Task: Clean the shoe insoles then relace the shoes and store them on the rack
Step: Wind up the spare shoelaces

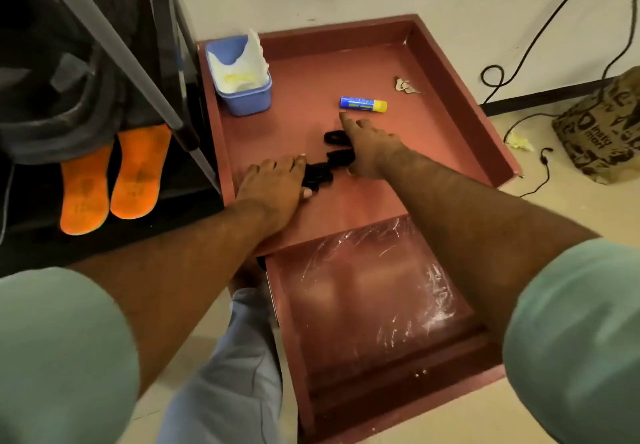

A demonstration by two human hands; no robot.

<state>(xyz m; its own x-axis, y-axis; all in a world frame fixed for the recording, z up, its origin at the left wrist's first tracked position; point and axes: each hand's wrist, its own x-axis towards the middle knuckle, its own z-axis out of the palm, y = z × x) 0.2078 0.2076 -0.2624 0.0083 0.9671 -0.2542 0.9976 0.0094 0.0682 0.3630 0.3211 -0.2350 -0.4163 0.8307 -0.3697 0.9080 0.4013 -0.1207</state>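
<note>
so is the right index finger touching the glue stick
Apart. The head view shows the right hand with its index fingertip short of the glue stick, a strip of red tabletop between them.

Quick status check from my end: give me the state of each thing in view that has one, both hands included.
Left hand: flat, fingers straight, on the black laces.
Right hand: on the laces, index finger pointing at the glue stick.
Black laces: loose, bunched on the red tray.
Glue stick: capped, lying flat.
Orange insoles: out of the shoes, side by side, propped on the rack.
Blue tub: upright, white cloth inside.
</note>
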